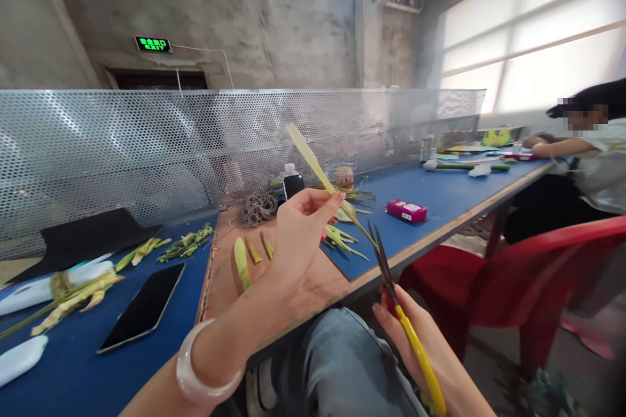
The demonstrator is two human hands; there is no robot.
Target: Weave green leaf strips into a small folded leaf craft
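Note:
My left hand point(306, 224) pinches a long pale yellow-green leaf point(310, 157) between thumb and fingers, its wide end pointing up and left. The leaf's thin end runs down right to the blades of the scissors point(415, 345), which have yellow handles. My right hand point(408, 325) grips these scissors, blades up and slightly parted near the thin tip; whether they touch it I cannot tell. Below and behind my left hand, several cut leaf pieces point(241, 263) lie on the brown board point(225, 280), with more pale leaves point(342, 237) to the right.
A coil of grey cord point(259, 209), a bottle point(289, 172) and a jar point(343, 175) stand behind. A pink box point(406, 210) lies right, a phone point(141, 307) left. A red chair point(469, 293) is beside the table; another person point(587, 156) sits farther right. A perforated metal screen point(122, 156) runs behind.

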